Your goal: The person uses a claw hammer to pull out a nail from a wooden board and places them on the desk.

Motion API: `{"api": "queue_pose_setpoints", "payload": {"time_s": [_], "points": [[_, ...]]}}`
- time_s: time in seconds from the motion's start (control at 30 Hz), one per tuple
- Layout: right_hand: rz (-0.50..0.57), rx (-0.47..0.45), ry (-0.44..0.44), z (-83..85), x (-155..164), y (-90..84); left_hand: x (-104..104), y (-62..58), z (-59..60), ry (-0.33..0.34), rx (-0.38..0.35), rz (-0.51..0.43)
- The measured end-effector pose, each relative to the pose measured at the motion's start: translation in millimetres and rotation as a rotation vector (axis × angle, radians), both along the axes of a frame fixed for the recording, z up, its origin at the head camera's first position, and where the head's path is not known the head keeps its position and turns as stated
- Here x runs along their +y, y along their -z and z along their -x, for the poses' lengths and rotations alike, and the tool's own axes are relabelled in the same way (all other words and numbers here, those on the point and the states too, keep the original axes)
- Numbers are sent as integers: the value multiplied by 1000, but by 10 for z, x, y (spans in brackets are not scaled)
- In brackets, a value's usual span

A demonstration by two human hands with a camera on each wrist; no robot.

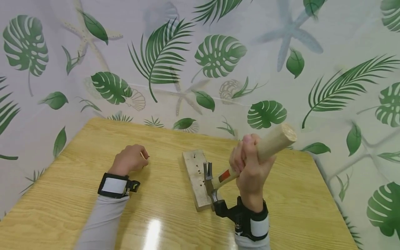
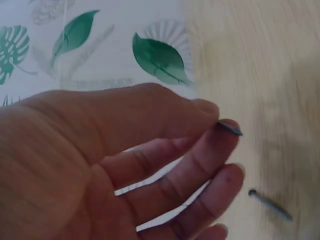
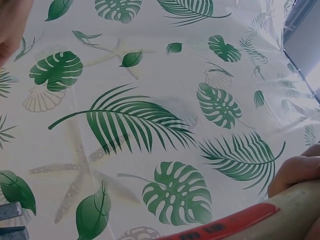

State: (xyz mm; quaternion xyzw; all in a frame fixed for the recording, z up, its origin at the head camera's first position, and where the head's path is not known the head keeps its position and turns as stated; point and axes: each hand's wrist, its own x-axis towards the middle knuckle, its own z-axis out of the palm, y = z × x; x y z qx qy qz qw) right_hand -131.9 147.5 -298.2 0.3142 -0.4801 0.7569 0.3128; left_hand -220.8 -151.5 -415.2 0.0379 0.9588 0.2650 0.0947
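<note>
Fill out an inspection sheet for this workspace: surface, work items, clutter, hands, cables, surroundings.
Surface: glossy wood-grain table, with glare at the near edge.
Work items: wooden block with a row of nail holes or nail heads, flat on the table; wooden-handled claw hammer, head just above the block; thin nail at the left fingertips.
Clutter: one loose nail on the table beside the left hand.
Hands: left hand rests on the table, pinching the nail; right hand has its grip around the hammer handle.
Cables: nothing seen.
Surroundings: leaf-and-starfish print sheeting behind and beside the table; a strapped device on each wrist.
</note>
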Motion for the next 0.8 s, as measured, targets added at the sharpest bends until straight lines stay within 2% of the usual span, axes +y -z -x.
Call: {"api": "queue_pose_setpoints", "payload": {"time_s": [0.1, 0.23, 0.5, 0.8], "points": [[-8, -8, 3, 4, -6, 11, -64, 7, -30, -18, -18, 58], [-19, -12, 9, 6, -6, 19, -80, 27, -57, -39, -39, 83], [-13, -28, 13, 5, 1, 27, -59, 121, -11, -115, -68, 163], [-24, -42, 27, 10, -20, 39, -58, 131, -16, -185, -115, 174]]}}
